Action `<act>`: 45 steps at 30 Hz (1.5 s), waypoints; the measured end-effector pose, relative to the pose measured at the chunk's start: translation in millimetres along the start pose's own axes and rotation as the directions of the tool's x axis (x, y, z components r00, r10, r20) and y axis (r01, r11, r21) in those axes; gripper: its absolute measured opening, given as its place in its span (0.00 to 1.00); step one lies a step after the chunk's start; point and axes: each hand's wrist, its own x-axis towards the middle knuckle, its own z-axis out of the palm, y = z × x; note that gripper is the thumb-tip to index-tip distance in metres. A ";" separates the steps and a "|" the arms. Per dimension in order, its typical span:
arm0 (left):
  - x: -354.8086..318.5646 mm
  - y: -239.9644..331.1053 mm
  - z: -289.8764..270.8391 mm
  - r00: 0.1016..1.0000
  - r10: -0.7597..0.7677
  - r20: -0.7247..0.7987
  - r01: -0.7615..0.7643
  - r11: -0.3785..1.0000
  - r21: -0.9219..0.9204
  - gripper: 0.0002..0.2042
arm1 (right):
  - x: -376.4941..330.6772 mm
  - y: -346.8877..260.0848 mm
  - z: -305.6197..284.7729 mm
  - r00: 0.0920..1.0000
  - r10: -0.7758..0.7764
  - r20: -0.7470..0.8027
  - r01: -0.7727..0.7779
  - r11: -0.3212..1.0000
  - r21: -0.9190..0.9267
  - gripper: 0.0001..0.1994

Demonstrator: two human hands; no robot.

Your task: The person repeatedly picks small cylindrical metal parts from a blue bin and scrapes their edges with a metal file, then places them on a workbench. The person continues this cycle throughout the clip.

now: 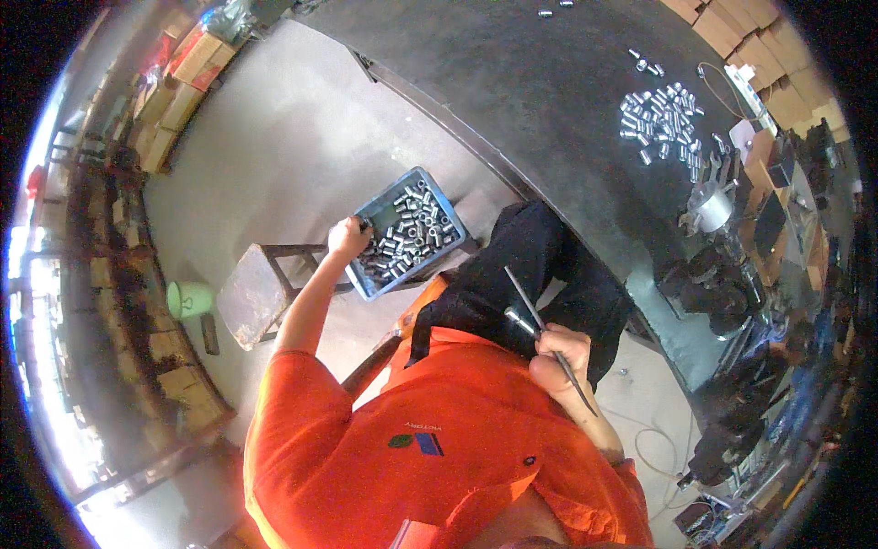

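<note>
My left hand (350,238) is at the left side of a blue plastic bin (369,291), its fingers curled at the near end of the parts. A dark, shiny bit shows by the fingertips; I cannot make out what it is. Many short metal sockets (413,224) lie loose inside the bin. In front of my body, my right hand (562,355) is closed around a thin dark rod (523,293), tapered like a file, which sticks out on both sides of the fist. A shiny metal socket (521,321) also projects from that hand.
A dark workbench (512,82) runs along the right, with a pile of metal sockets (660,119) and a metal chuck (713,209) on it. A stool (253,295) stands left of the bin, near a green cup (189,299). Shelves (101,284) line the left.
</note>
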 end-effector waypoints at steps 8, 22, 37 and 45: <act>8.5 34.7 34.8 0.981 -0.154 -0.115 0.166 0.981 0.100 0.16 | -8.0 3.2 7.7 0.998 0.053 -0.041 -0.053 0.998 0.016 0.08; -36.8 60.9 -14.1 0.926 0.199 -0.321 -0.325 0.852 -0.409 0.16 | -5.7 3.7 5.0 0.997 0.071 0.015 -0.071 0.997 0.016 0.12; -116.1 186.0 -100.6 0.778 0.628 -0.004 -0.239 0.291 -0.926 0.12 | 31.3 -2.6 -12.5 0.995 -0.019 0.094 0.023 0.999 -0.048 0.15; -125.2 202.6 -106.1 0.732 0.681 -0.014 -0.423 0.439 -0.793 0.13 | 39.5 6.6 -11.0 0.996 0.002 0.086 0.002 0.999 -0.041 0.13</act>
